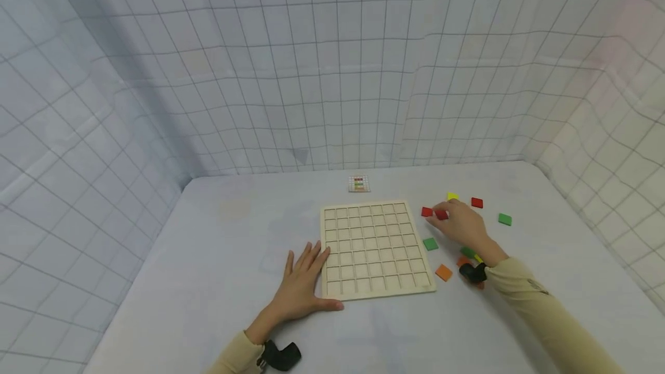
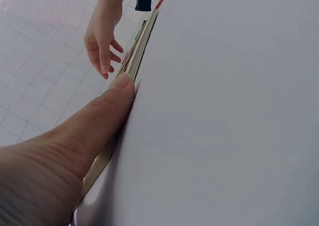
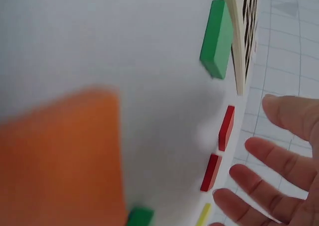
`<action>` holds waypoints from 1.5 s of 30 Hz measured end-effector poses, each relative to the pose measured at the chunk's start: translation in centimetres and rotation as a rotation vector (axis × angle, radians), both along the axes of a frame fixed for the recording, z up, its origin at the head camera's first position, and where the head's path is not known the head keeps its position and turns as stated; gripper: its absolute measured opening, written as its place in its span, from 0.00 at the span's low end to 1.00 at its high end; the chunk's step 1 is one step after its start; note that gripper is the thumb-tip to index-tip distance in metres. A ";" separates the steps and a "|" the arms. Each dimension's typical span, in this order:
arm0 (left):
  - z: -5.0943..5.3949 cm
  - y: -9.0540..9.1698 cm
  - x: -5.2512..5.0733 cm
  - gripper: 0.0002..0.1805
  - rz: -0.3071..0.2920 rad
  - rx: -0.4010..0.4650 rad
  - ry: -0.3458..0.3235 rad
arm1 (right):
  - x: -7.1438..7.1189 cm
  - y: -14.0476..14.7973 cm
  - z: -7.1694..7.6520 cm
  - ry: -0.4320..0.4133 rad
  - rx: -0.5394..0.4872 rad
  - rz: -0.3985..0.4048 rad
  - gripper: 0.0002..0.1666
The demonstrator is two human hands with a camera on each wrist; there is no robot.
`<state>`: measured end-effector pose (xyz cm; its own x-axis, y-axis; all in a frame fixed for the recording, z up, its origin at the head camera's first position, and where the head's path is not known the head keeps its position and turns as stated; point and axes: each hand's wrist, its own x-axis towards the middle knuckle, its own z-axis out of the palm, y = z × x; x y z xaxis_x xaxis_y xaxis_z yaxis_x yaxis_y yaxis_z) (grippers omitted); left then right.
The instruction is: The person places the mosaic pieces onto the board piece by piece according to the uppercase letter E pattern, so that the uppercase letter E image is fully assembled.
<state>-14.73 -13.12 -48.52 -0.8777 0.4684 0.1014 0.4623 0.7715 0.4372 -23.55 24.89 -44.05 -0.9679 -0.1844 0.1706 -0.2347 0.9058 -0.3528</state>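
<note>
My left hand [image 1: 298, 290] spreads its fingers along the left side of a pale wooden grid board [image 1: 377, 298]. Its thumb [image 2: 119, 89] touches the board's near edge in the left wrist view. To the right of the board, my right hand [image 1: 462, 225] hovers over two red square tiles, one [image 1: 426, 212] beside the board and another [image 1: 441, 214] partly behind the fingers. In the right wrist view the fingers [image 3: 279, 159] are apart, with nothing between them. A green tile [image 3: 217, 39] lies close to the board, and an orange tile [image 1: 444, 272] lies nearer me.
A small card [image 1: 359, 183] with a coloured grid pattern lies beyond the board. More tiles lie around the right hand: yellow [image 1: 452, 195], red [image 1: 477, 202] and green [image 1: 505, 219]. Several others lie partly hidden under the right wrist. Grid-patterned curtains [image 1: 332, 74] enclose the white table.
</note>
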 end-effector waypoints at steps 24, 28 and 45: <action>-0.9 0.2 0.1 0.57 -0.026 -0.023 0.120 | -1.6 -1.0 -0.3 -0.118 -0.045 -0.097 0.17; -1.1 0.2 0.2 0.57 -0.029 -0.033 0.131 | -1.5 -0.9 0.1 -0.164 -0.109 -0.109 0.14; -0.9 -0.1 0.2 0.46 -0.025 -0.005 0.182 | -2.0 -4.1 1.4 -0.177 -0.383 -0.003 0.08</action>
<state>-14.49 -13.20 -49.42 -0.8331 0.4911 0.2546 0.5526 0.7607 0.3406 -25.55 20.75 -42.66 -0.9889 -0.1369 0.0575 -0.1378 0.7022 -0.6986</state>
